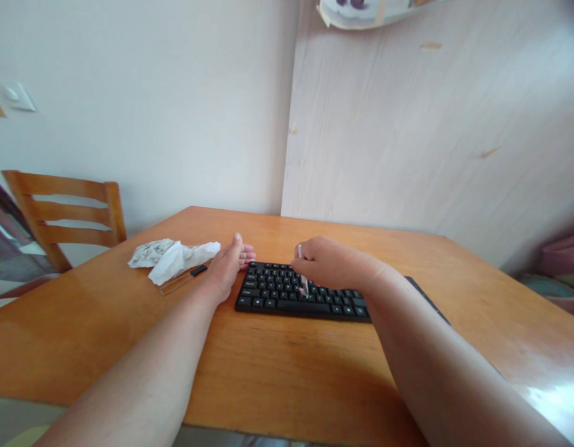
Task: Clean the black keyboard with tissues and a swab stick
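A black keyboard (287,292) lies on the wooden table (277,366). My left hand (231,264) rests on its edge against the keyboard's far left corner, fingers stretched out together and touching that corner. My right hand (331,264) hovers over the middle keys, closed around a thin white stick-like tool (303,279) whose tip points down between the keys. My right forearm hides the right part of the keyboard.
Crumpled white tissues (172,257) lie left of my left hand, with a clear pen-like item with a black cap (184,278) beside them. A wooden chair (66,214) stands at the table's left. Walls close off the back.
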Available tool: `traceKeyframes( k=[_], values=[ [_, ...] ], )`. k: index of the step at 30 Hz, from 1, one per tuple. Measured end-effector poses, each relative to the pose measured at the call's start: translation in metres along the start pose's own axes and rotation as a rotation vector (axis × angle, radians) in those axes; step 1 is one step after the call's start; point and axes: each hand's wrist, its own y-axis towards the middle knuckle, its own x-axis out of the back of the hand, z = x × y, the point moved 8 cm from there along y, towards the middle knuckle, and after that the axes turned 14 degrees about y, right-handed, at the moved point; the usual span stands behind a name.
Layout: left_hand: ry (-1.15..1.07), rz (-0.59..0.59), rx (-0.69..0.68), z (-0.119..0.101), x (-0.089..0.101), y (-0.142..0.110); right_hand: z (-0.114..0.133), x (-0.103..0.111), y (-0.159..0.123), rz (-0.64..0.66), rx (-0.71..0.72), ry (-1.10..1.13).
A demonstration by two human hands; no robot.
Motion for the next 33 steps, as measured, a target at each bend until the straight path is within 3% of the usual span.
traceKeyframes(
  k=[5,9,12,15,17,26,33],
  values=[
    [-0.002,0.010,-0.008,0.001,-0.001,0.001,0.004,-0.002,-0.004,0.068,-0.011,0.037],
    [-0.003,0.011,-0.011,0.001,-0.001,0.001,0.004,-0.009,-0.008,0.210,-0.102,0.353],
    [-0.008,0.012,0.004,0.002,-0.001,0.002,-0.006,0.003,-0.002,0.055,-0.111,0.486],
    [-0.026,0.014,0.014,0.003,0.000,0.001,-0.025,0.021,0.004,-0.211,-0.109,0.373],
    [-0.038,0.016,0.013,0.002,0.000,0.000,-0.033,0.024,0.007,-0.280,-0.102,0.271],
    [-0.061,0.020,0.012,-0.002,0.000,-0.002,-0.042,0.017,0.014,-0.303,-0.130,0.099],
    [-0.058,0.014,0.008,-0.003,0.000,-0.004,-0.033,0.009,0.014,-0.163,-0.108,0.077]
  ],
)
